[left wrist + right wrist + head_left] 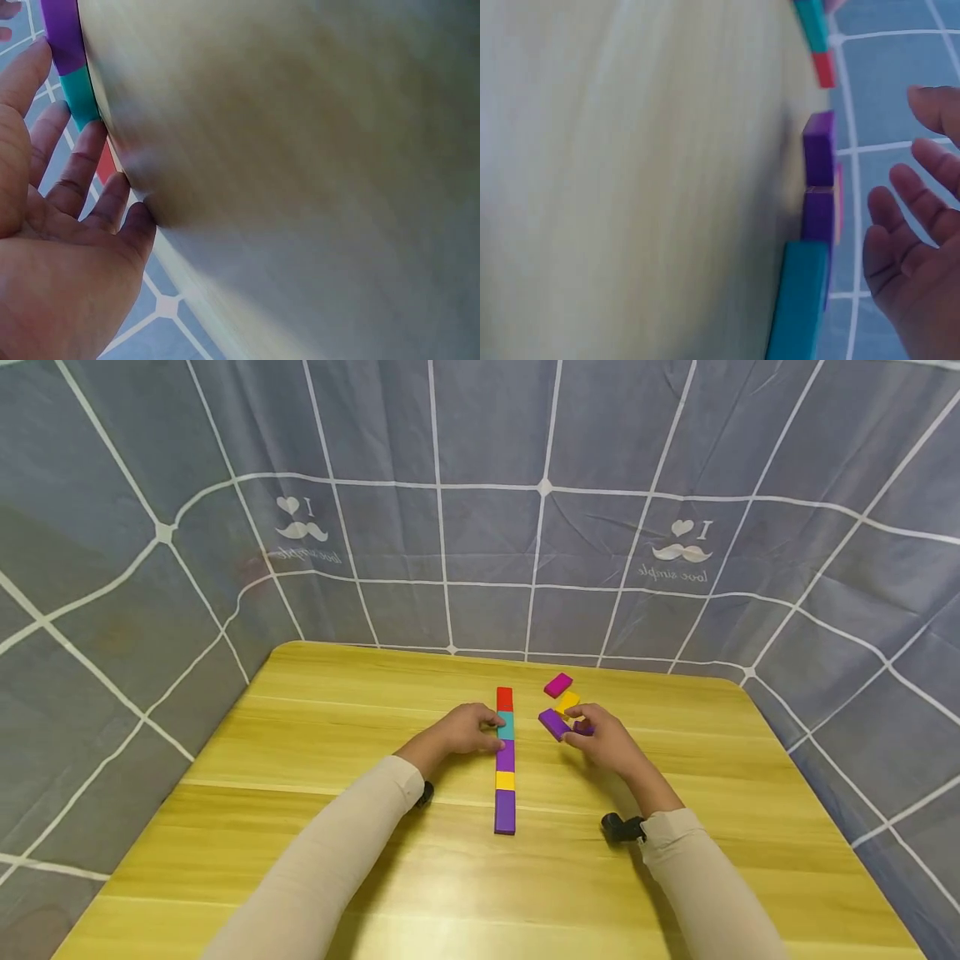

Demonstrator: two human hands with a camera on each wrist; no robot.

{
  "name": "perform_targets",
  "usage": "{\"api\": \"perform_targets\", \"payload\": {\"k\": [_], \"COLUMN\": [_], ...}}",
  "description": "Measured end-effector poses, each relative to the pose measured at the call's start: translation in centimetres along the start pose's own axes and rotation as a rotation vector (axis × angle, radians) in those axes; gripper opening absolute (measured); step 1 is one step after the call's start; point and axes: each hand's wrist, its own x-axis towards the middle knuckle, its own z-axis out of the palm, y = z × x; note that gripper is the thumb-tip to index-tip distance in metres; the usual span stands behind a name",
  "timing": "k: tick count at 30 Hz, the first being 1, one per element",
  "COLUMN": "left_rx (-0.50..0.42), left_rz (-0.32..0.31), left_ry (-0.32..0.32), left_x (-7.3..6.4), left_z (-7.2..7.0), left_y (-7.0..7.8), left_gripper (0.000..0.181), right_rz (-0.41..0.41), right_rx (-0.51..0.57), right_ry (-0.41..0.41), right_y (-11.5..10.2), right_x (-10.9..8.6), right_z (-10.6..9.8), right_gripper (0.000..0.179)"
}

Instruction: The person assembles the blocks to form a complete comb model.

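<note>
A straight row of flat blocks runs away from me: a red block (pixel 505 698) at the far end, then a teal block (pixel 507 727), a purple block (pixel 506 757), a yellow block (pixel 506 781) and a longer-looking purple block (pixel 505 812) nearest. My left hand (pixel 472 727) lies along the row's left side, fingertips at the teal and purple blocks, fingers loosely extended. Over the loose blocks hovers my right hand (pixel 606 742), fingers spread and nothing held. Beneath it are a loose purple block (pixel 553 724) and another block partly hidden by the fingers.
Beyond the right hand lie a yellow block (pixel 569 701) and a magenta block (pixel 558 685). A loose teal block (pixel 799 300) shows in the right wrist view. The wooden table (pixel 337 693) ends at a grey checked curtain (pixel 487 543).
</note>
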Motion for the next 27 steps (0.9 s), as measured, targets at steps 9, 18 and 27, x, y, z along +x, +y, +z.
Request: {"api": "perform_targets", "payload": {"k": [9,18,27], "left_rx": [0.003,-0.002,0.003], "left_rz": [0.001,-0.004,-0.006], "left_ry": [-0.006,-0.005,-0.005], "left_x": [0.1,0.2,0.2], "left_z": [-0.2,0.0,0.2], "left_y": [0.1,0.1,0.1], "left_gripper": [0.042,0.042,0.042], "right_rz": [-0.021,-0.001,-0.014], "right_rx": [-0.048,0.039,0.038], "right_ry": [-0.044,-0.156,-0.270], "right_y": [1.6,1.5,1.9], "right_x": [2.7,4.0,4.2], "right_z": [-0.3,-1.0,-0.5], "right_gripper": [0.046,0.050,0.056]}}
